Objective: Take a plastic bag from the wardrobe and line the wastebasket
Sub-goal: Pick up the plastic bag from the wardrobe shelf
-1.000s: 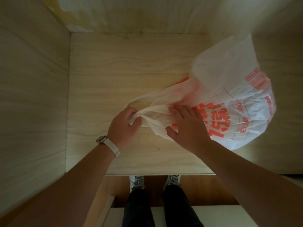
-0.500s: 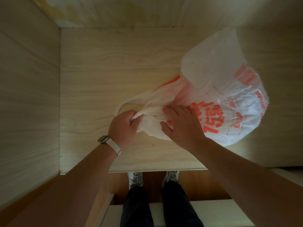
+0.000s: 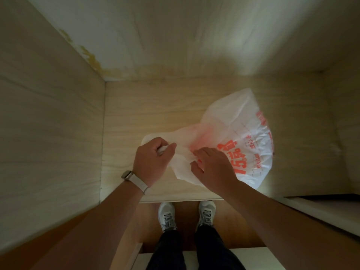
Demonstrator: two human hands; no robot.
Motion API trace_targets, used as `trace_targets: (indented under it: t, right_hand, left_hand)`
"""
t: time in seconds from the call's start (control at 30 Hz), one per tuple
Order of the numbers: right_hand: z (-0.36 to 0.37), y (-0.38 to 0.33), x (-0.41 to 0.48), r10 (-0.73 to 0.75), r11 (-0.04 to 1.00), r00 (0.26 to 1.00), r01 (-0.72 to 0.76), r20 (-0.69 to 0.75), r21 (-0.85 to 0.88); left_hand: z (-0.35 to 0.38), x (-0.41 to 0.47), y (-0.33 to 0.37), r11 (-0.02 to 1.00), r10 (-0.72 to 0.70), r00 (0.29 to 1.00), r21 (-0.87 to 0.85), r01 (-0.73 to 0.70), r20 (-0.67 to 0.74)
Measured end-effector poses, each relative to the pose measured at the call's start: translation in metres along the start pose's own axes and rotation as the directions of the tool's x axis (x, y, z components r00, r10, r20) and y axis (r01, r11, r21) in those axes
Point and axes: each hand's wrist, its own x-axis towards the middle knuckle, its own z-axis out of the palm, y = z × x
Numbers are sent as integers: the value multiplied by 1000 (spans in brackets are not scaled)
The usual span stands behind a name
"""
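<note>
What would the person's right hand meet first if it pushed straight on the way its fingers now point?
Probably more of the white plastic bag with orange print: the right hand already pinches its neck, fingers aimed up-left. Beyond that film lies the left hand, though depth is unclear.

Bag [image 3: 229, 133]: translucent white plastic, printed with orange-red characters and fine red lines (pink tint near the gathered neck). Shelf [image 3: 148, 114]: pale wood grain, beige. Back panel [image 3: 175, 36]: off-white, with yellow-brown staining at the left corner. Watch strap [image 3: 138, 181]: white. Shoes [image 3: 167, 215]: white-grey. Trousers [image 3: 169, 250]: dark. Floor [image 3: 187, 217]: orange-brown.
</note>
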Motion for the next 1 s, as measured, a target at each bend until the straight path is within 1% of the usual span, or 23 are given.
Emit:
trace_targets:
  t: [0.1,0.17,0.27,0.43,0.57,0.7,0.9,1.0]
  right_hand:
    - [-31,-19,-10,-18,1000,999,19,-35,17]
    - [-52,-32,-16,-10,999,997,13,-83,33]
    - [-80,-51,-27,-3,999,989,10,-150,48]
    - [-123,-86,-40,-1,1000,979,6,-206,23]
    - [-148,-111,-47,-36,997,968,52,-247,59]
    - [-170,-133,-41,-93,989,970,116,-223,94]
    - [-185,-163,-38,-220,960,960,245,-172,136]
    - [-190,-169,-38,-302,930,941,326,-152,170]
  left_hand:
    - [-21,-9,30,999,41,999,0,-41,-22]
    - [-34,-16,52,997,76,996,-14,-77,-44]
    - [-57,-25,83,990,119,991,-67,-123,-64]
    - [-95,-39,125,958,212,974,-177,-224,-83]
    - [-127,-48,148,922,290,948,-225,-314,-132]
    - [-156,-42,169,899,314,934,-264,-350,-170]
    - [-195,-61,194,874,284,932,-339,-349,-227]
    - [-202,-76,211,861,321,896,-298,-411,-308]
